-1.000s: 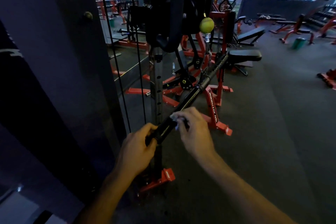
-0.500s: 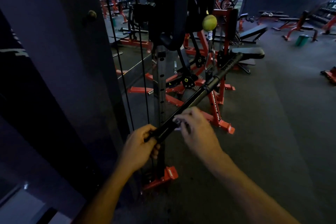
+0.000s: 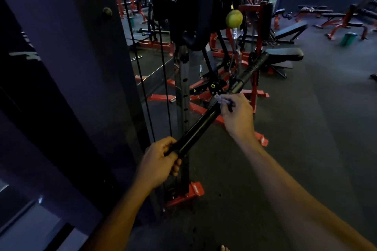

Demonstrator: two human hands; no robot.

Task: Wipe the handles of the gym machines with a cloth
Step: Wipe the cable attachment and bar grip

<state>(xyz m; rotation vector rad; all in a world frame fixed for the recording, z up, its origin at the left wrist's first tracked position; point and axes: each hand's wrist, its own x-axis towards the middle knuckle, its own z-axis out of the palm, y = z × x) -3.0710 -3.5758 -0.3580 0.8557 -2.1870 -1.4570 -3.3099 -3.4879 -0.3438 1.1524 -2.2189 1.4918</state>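
Since a moment ago the right hand (image 3: 237, 115) has slid up the long black cable-machine bar handle (image 3: 201, 126), away from the left hand (image 3: 158, 161); before, the two hands were close together at the near end.

On the left stands a tall dark panel of the machine (image 3: 67, 67), with two thin black cables (image 3: 142, 79) running down beside it. The left hand is closed around the near end of the bar, fingers curled under it. Further up, the right hand pinches a small pale cloth (image 3: 221, 100) against the bar at about its middle, fingers bent around the cloth. The bar goes up and to the right, toward a yellow-green ball (image 3: 234, 18) that hangs on the cable above it.

Behind is a grey upright post with holes (image 3: 184, 96) on red feet. The dark rubber floor (image 3: 306, 128) carries red-framed benches with black pads (image 3: 285, 55). The room is dim.
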